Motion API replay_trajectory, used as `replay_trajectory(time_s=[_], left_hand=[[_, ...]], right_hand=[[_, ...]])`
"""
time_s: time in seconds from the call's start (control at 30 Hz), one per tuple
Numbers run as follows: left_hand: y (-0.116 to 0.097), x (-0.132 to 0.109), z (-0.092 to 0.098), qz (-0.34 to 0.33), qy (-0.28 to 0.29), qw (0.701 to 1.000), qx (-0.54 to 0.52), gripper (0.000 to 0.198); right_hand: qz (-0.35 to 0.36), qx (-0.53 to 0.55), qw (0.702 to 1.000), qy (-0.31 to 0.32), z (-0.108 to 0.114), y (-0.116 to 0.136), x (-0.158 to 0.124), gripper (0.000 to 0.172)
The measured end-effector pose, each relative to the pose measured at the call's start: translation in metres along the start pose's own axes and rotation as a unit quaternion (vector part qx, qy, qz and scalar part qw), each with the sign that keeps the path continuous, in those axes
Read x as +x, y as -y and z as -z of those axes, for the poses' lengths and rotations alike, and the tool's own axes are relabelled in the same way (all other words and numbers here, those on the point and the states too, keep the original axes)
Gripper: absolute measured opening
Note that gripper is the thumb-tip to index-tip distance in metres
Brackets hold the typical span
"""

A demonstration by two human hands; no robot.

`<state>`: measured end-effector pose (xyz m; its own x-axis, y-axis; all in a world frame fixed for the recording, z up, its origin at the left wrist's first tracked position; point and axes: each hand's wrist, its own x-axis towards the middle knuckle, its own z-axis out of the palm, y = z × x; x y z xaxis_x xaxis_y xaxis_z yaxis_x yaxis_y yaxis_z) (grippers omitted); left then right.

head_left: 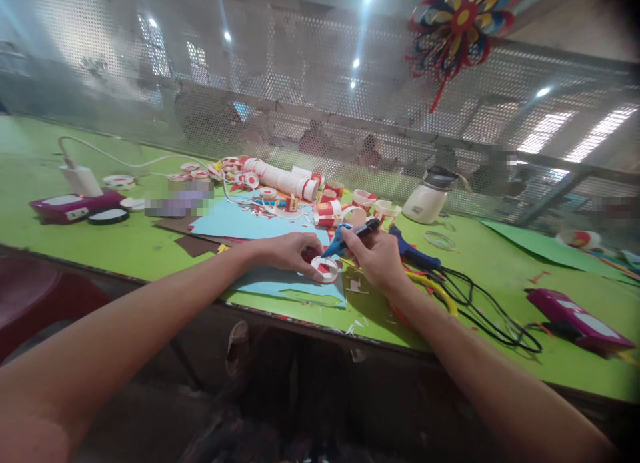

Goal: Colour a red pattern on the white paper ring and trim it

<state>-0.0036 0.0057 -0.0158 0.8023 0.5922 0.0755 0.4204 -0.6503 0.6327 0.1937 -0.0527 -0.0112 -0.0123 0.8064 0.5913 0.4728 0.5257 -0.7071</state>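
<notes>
My left hand pinches the edge of a small round cut piece of paper cup, white with red on it, just above blue paper. In my right hand is a marker, blue toward the tip and black at the back end. Its tip points down at the cup piece's rim; whether it touches cannot be made out. Right behind my hands stand several red-and-white paper cups. A dark blue glue gun lies just beyond my right hand.
A row of stacked white cups lies at the back, beside cut cup pieces. Purple power strips sit at both sides, with black cables at right. A cream kettle stands near the perforated metal screen. Paper scraps litter the green table.
</notes>
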Motion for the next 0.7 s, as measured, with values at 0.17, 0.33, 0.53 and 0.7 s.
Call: replay_trajectory(time_s=[0.17, 0.33, 0.53, 0.7], left_hand=[[0.002, 0.0, 0.0, 0.0, 0.013, 1.0, -0.012, 0.051], [0.0, -0.001, 0.001, -0.008, 0.007, 1.0, -0.02, 0.051], [-0.001, -0.001, 0.0, 0.013, 0.006, 0.999, -0.034, 0.053], [0.0, -0.001, 0.0, -0.005, -0.002, 1.0, -0.014, 0.051]], right_hand=[[0.007, 0.132, 0.977, -0.166, 0.017, 0.007, 0.016, 0.025], [-0.008, 0.158, 0.954, -0.255, 0.039, 0.001, 0.034, 0.024], [-0.065, -0.023, 0.988, -0.141, 0.035, -0.024, 0.037, 0.033], [-0.064, -0.112, 0.99, -0.057, 0.026, -0.041, 0.04, 0.033]])
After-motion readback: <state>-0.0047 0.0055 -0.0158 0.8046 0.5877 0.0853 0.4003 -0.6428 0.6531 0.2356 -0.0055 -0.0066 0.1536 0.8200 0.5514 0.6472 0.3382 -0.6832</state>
